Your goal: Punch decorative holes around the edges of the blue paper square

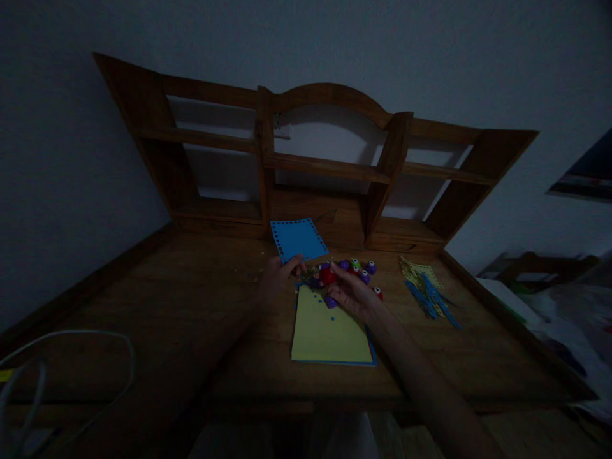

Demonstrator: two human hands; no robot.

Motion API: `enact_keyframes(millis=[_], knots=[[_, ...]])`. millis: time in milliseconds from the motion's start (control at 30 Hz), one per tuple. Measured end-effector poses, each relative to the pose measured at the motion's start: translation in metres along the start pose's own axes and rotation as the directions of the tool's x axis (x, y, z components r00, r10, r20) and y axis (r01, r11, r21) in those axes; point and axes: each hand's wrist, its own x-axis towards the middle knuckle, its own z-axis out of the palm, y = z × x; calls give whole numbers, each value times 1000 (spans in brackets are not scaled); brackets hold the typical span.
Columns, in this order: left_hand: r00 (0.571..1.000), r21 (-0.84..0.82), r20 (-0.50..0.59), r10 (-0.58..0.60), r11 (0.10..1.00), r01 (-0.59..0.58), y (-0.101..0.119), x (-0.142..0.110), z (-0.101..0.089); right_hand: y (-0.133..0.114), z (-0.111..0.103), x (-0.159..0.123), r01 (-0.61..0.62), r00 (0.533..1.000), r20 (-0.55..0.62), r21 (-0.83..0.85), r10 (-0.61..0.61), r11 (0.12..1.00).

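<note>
- Though the light is dim in the head view, the right hand (351, 293) can be seen gripping a red punch (327, 276), a small rounded piece, with the fingers closed about its side.
- Red punch located above the top edge of the yellow sheet (329, 338), roughly midway across the desk (215, 306).
- Left hand (287, 266) just beside the near edge of the blue sheet (301, 239); fingers drawn in, gap narrow. Whether it pinches anything cannot be told.
- Blue sheet bears rows of small holes along its borders; it looks thin and light, likely to bend or tear near the perforations. Better held at the plain middle or by a whole corner.
- Handling of the red punch, judged by eye: light, stiff, probably hard plastic, smooth enough to turn in the fingers. Surest hold would be thumb and fingers on opposite sides of the rounded body.
- A purple punch (330, 301) at the upper part of the yellow sheet, just under the right hand; contact between the two unclear.
- Blue scraps (333, 319) scattered on the yellow sheet, tiny and easily displaced.
- More punches (364, 276), purple, red and green, grouped beyond the right hand.
- Blue strips (433, 296) lie with yellow pieces (421, 273) at the desk's right, well apart from both hands; flimsy, by the look of them.
</note>
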Motion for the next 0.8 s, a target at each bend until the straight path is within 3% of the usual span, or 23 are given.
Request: enact_keyframes(millis=[233, 433, 800], knots=[[999, 58, -45, 15, 998, -12, 10, -15, 13, 4, -5, 6, 13, 1000, 7, -18, -13, 1000], [999, 135, 19, 47, 990, -49, 9, -19, 18, 5, -5, 7, 24, 999, 43, -49, -22, 999], [998, 132, 52, 44, 990, -51, 9, -20, 16, 6, -6, 7, 21, 999, 42, -29, -20, 999]])
